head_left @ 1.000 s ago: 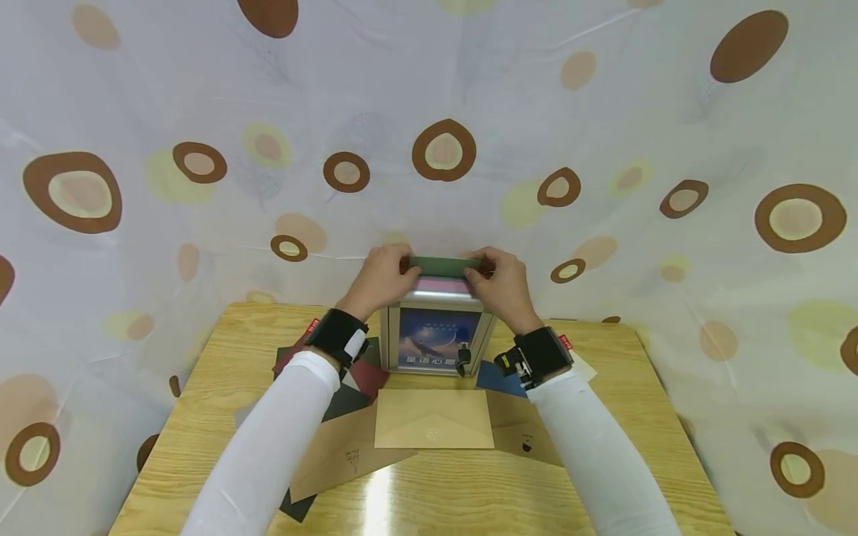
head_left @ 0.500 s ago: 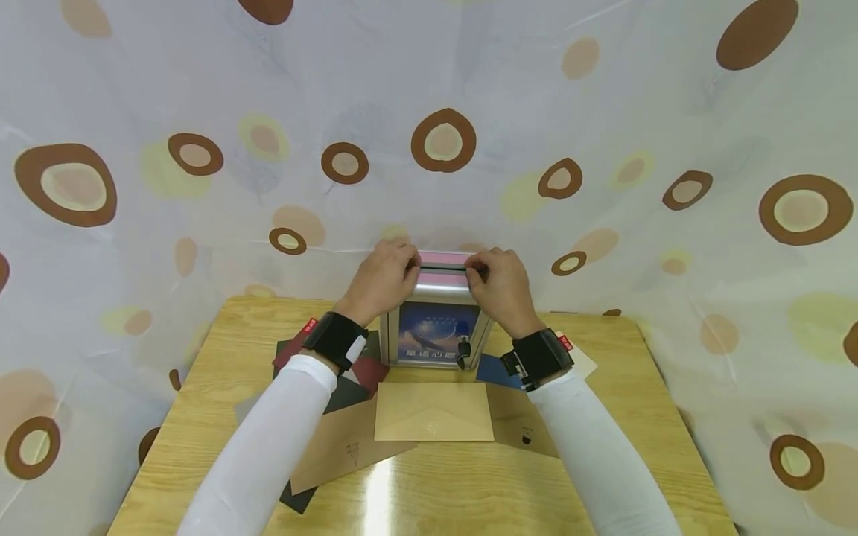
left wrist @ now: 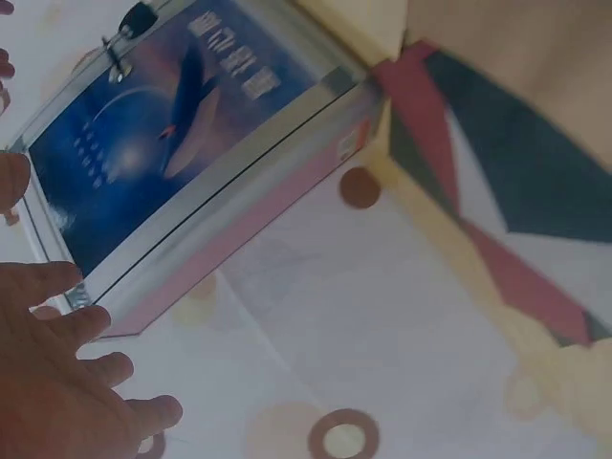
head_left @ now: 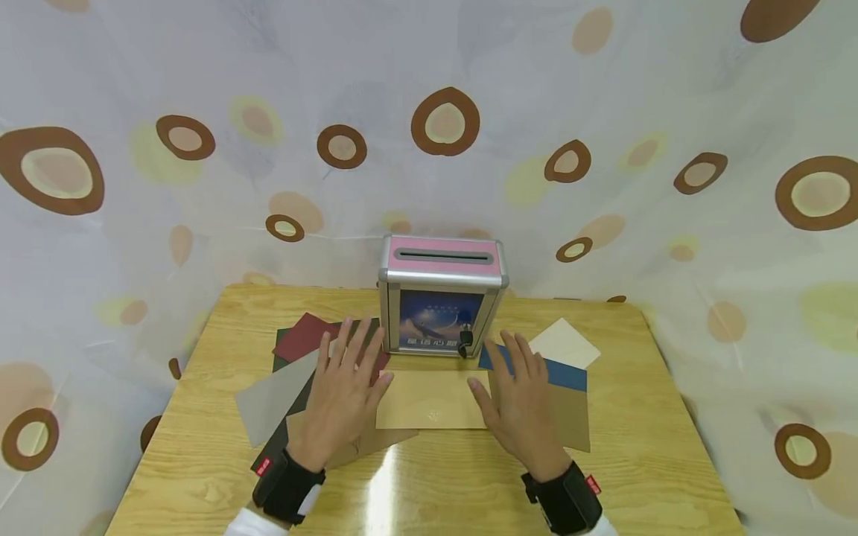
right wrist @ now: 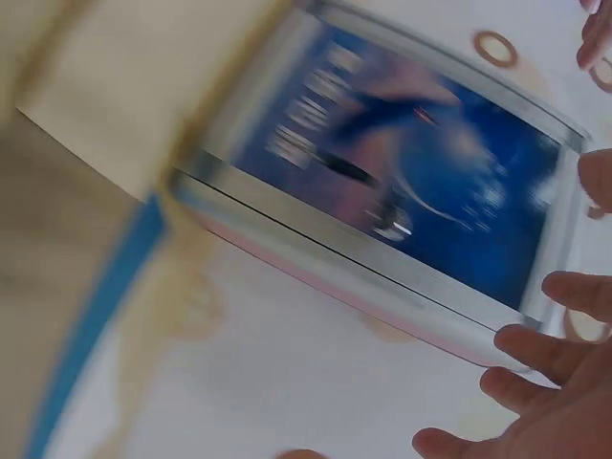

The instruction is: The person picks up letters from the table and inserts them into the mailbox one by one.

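A pink and silver slotted box stands upright at the back of the table, a dark slot in its top. Its blue front panel carries a small lock with keys. My left hand, fingers spread and holding nothing, is over the envelopes left of the box. On the other side my right hand is likewise spread, over the right-hand envelopes. Between them a cream envelope lies flat in front of the box. Both wrist views show spread fingers and the box front.
To the left lie overlapping envelopes: a dark red one, a grey one and a tan one. Blue, white and brown envelopes lie at right. A patterned curtain hangs behind the wooden table.
A green envelope held at the box's top sank into the slot and is out of sight. Both hands have let go and come back toward me, fingers spread.
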### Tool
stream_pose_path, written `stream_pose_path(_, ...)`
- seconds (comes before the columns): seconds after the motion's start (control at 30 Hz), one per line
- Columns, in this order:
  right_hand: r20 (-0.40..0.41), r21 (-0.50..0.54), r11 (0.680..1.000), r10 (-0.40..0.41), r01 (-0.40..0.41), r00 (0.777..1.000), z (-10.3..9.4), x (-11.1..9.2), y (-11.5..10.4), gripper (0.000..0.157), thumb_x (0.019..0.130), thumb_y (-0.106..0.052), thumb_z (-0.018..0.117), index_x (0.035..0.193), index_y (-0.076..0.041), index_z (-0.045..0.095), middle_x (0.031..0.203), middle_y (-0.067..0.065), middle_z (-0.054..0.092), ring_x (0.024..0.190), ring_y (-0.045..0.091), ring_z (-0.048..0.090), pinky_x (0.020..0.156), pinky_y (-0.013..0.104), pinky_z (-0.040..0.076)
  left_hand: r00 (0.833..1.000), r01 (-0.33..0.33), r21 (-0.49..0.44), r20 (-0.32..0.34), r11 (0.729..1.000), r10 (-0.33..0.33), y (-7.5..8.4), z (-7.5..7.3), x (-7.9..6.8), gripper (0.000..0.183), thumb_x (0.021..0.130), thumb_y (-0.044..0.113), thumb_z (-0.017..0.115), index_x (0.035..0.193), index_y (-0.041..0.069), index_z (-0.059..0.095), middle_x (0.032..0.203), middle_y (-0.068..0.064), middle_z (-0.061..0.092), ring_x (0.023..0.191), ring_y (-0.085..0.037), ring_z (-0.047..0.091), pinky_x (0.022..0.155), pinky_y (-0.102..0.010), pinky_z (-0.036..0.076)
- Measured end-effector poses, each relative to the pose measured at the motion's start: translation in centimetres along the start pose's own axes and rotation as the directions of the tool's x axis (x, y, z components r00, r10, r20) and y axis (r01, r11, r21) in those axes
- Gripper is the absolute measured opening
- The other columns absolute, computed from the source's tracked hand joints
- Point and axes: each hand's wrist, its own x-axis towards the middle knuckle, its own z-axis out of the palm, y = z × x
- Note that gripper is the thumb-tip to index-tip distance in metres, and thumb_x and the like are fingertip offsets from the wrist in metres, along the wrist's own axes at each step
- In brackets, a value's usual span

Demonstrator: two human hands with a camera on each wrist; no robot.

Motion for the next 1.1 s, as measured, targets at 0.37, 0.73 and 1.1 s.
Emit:
stream_pose_path(0.37,0.289,0.022,0.966,0.239,-0.256,0.927,5.5,-10.0,-0.7,0.068,0.098,-0.044,0.055,0.152,-0.011,0.030,0.158,0.023,0.020,0.145,0.041,0.004,0.107,0.075,0.004,0.982,0.152,-0.009,0.115,0.988,-0.150,1.2,4.6,-9.2,0.068,0.095,0.043,0.057,0.149,0.007,0.037,0.155,-0.020,0.032,0.143,-0.044,0.016,0.108,-0.073,0.018)
stream_pose_path(0.73,0.371,-0.034,0.893,0.428,-0.449,0.824,6.3,-14.5,-1.1,0.069,0.099,-0.053,0.047,0.152,-0.011,0.030,0.156,0.026,0.023,0.144,0.046,0.005,0.101,0.080,0.003,0.938,0.293,0.017,0.188,0.956,-0.291,1.2,5.6,-14.0,0.069,0.095,0.048,0.055,0.149,0.010,0.038,0.157,-0.017,0.028,0.143,-0.044,0.017,0.110,-0.071,0.013)
stream_pose_path(1.1,0.292,0.126,0.891,0.386,-0.436,0.875,6.7,-12.4,-2.9,0.062,0.098,-0.035,0.057,0.148,-0.005,0.035,0.148,0.029,0.035,0.137,0.052,0.018,0.096,0.079,0.014,0.971,0.192,-0.061,0.155,0.979,-0.181,0.4,7.4,-10.6,0.069,0.093,0.040,0.060,0.147,0.003,0.039,0.153,-0.021,0.035,0.140,-0.045,0.024,0.107,-0.073,0.021)
